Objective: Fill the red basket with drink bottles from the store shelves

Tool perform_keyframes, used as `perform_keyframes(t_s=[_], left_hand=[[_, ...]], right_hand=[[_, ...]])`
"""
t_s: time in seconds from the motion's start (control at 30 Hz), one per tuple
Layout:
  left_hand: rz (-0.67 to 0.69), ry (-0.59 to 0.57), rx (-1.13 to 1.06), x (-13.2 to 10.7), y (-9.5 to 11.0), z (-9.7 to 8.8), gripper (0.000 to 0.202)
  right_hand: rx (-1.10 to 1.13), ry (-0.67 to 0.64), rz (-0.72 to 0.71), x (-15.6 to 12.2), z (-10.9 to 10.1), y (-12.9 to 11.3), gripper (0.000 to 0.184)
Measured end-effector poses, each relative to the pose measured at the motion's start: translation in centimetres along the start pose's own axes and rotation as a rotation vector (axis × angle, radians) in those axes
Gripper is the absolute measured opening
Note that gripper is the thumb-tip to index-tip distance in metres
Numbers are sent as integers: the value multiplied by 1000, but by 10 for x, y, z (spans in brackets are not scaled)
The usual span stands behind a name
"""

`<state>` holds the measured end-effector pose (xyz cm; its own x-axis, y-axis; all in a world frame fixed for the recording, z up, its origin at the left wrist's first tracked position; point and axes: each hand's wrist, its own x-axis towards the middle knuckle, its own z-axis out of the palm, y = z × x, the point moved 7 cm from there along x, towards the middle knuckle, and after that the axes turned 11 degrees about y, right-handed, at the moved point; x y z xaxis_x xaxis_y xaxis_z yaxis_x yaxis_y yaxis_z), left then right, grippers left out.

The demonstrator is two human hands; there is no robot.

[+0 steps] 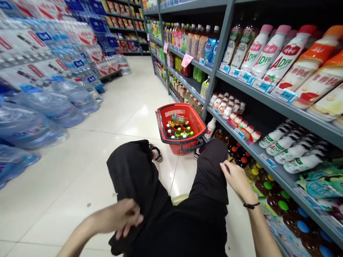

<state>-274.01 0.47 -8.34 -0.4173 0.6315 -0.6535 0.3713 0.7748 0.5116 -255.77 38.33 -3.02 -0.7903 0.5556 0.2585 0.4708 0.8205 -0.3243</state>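
My left hand (124,217) hovers over my left thigh, slightly blurred, its fingers loosely bent and apart with nothing seen in them. At the outer side of my right knee is my right hand (237,178), its thumb and fingers pinched together at the black trouser leg (210,175). A red shopping basket (175,148) stands on the floor just beyond my feet. Inside it are several small bottles with green, white and dark caps, and a jar-like container (177,119) lies on its side on top. The basket's black handle (191,144) is folded down at the near side.
Grey shelves (284,89) of drink bottles rise close on the right, with brown bottles (278,205) low beside my right arm. Large water jugs (50,107) and stacked water packs line the left. A tiled aisle floor (128,89) runs between them to far shelves.
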Motion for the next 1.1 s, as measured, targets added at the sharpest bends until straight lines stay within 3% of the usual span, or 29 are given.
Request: perform_keyframes(t_s=[0.13, 0.17, 0.23, 0.37, 0.5, 0.6, 0.67, 0.77, 0.83, 0.97, 1.1], left_hand=[[178, 289, -18, 18, 58, -93, 51], [220, 326, 14, 24, 74, -110, 51], [276, 279, 70, 42, 100, -130, 48], [291, 109, 147, 93, 132, -145, 38], [297, 54, 257, 148, 148, -169, 31], [298, -6, 334, 188, 158, -189, 30], [364, 48, 420, 215, 167, -203, 31], [544, 312, 563, 249, 179, -220, 33], [578, 454, 658, 265, 177, -221, 36], [557, 436, 748, 279, 166, -202, 32], [616, 389, 717, 276, 174, -192, 32]], right_hand=[[-23, 126, -51, 36, -23, -18, 30], [-22, 134, -71, 50, -26, -23, 29], [-20, 167, -102, 84, -31, -31, 27], [-41, 303, -67, 174, -38, -28, 20], [-205, 421, 119, 277, -39, 4, 32], [-295, 399, 256, 340, -35, 32, 46], [-322, 338, 289, 372, -29, 48, 50], [-342, 224, 282, 403, -15, 66, 54], [-351, 162, 263, 414, -6, 77, 57], [-371, 111, 237, 422, 4, 87, 54], [-416, 140, 223, 422, -5, 81, 51]])
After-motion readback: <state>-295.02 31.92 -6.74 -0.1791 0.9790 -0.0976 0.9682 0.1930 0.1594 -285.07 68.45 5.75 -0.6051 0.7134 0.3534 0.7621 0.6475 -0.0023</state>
